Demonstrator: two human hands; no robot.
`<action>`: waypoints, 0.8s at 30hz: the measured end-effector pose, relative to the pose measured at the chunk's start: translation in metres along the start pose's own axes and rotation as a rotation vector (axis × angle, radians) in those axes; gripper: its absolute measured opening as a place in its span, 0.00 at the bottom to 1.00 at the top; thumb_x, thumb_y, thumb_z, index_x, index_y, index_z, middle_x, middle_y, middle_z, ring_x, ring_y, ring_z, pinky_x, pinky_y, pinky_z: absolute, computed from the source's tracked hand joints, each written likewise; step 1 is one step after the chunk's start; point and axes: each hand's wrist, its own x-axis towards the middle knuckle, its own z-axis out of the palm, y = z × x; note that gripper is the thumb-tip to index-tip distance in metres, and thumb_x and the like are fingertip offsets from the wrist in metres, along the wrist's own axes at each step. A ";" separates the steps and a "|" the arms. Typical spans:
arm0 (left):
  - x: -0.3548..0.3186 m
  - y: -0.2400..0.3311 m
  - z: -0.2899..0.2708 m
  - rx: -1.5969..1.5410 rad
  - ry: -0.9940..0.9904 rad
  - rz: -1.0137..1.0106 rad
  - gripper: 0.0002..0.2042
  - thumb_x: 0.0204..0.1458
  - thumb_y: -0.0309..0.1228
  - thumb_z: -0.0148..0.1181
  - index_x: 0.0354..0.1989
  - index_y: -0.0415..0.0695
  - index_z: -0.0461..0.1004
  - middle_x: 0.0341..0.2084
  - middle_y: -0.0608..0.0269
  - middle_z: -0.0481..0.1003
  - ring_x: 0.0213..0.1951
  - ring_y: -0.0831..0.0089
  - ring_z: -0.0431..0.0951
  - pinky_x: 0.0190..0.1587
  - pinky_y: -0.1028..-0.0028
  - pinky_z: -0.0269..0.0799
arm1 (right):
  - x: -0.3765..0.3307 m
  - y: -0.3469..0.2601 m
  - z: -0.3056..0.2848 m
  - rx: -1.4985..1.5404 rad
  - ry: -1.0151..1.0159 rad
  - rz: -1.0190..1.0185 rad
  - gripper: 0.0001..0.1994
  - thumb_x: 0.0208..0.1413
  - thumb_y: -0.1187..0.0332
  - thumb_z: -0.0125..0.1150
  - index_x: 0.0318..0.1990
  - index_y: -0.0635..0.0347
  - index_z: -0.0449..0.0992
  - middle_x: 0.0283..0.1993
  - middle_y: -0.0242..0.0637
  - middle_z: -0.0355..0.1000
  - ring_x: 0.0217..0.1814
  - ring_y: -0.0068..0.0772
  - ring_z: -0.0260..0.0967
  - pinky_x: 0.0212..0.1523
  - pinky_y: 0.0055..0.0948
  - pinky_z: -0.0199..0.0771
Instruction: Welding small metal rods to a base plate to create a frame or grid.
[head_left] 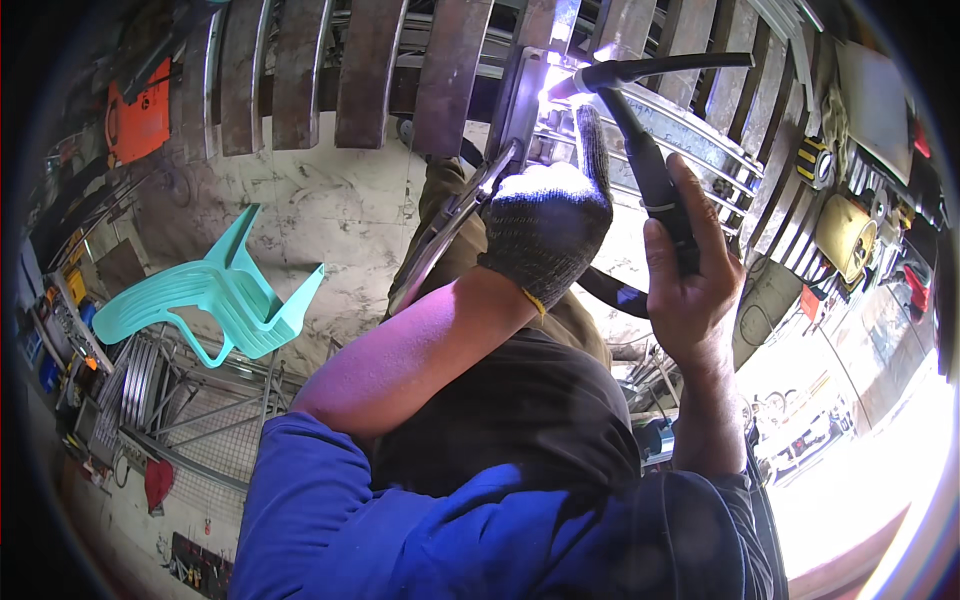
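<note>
My right hand (pixel 695 270), bare, grips the black handle of a TIG welding torch (pixel 650 170). The torch's nozzle points left at a bright arc beside an upright metal bar (pixel 520 110). My left hand (pixel 550 220) wears a dark knitted glove. Its index finger stretches up close to the torch head, while the other fingers curl in. What those curled fingers hold, if anything, is hidden by the hand and the glare. Just left of the glove, a long metal piece (pixel 440 245) slants down over my leg. Several thin metal rods (pixel 735 150) lie right of the torch.
A slatted steel worktop (pixel 370 75) spans the far side. On the floor at left lies a turquoise plastic chair (pixel 215 300). An orange case (pixel 138 115) sits far left. A tape measure (pixel 815 162) and a yellowish round-faced object (pixel 846 237) are at right.
</note>
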 end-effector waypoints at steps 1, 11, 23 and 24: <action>0.000 -0.001 0.001 0.011 0.008 0.021 0.13 0.45 0.29 0.63 0.37 0.35 0.80 0.19 0.55 0.76 0.20 0.61 0.80 0.20 0.62 0.74 | 0.000 -0.001 0.000 0.014 -0.001 -0.001 0.29 0.62 0.76 0.62 0.71 0.55 0.69 0.62 0.47 0.78 0.56 0.30 0.79 0.54 0.33 0.79; -0.001 0.002 0.006 0.180 -0.217 0.013 0.31 0.49 0.29 0.61 0.62 0.23 0.67 0.20 0.55 0.76 0.20 0.65 0.77 0.18 0.61 0.72 | -0.012 0.016 -0.001 -0.017 0.146 -0.036 0.36 0.61 0.83 0.60 0.77 0.58 0.58 0.75 0.39 0.65 0.44 0.15 0.72 0.43 0.20 0.75; -0.018 0.011 -0.011 0.002 -0.306 -0.101 0.20 0.61 0.42 0.59 0.49 0.35 0.75 0.28 0.52 0.79 0.32 0.58 0.82 0.33 0.58 0.77 | -0.022 0.017 -0.005 -0.065 0.037 -0.079 0.33 0.63 0.73 0.63 0.75 0.57 0.61 0.65 0.49 0.75 0.50 0.41 0.84 0.47 0.34 0.83; -0.020 0.010 -0.009 0.002 -0.295 -0.091 0.18 0.62 0.42 0.58 0.46 0.36 0.76 0.28 0.52 0.79 0.32 0.58 0.82 0.33 0.58 0.78 | -0.021 0.017 -0.004 -0.047 0.021 -0.086 0.32 0.63 0.73 0.63 0.75 0.57 0.62 0.65 0.50 0.75 0.51 0.42 0.83 0.47 0.34 0.83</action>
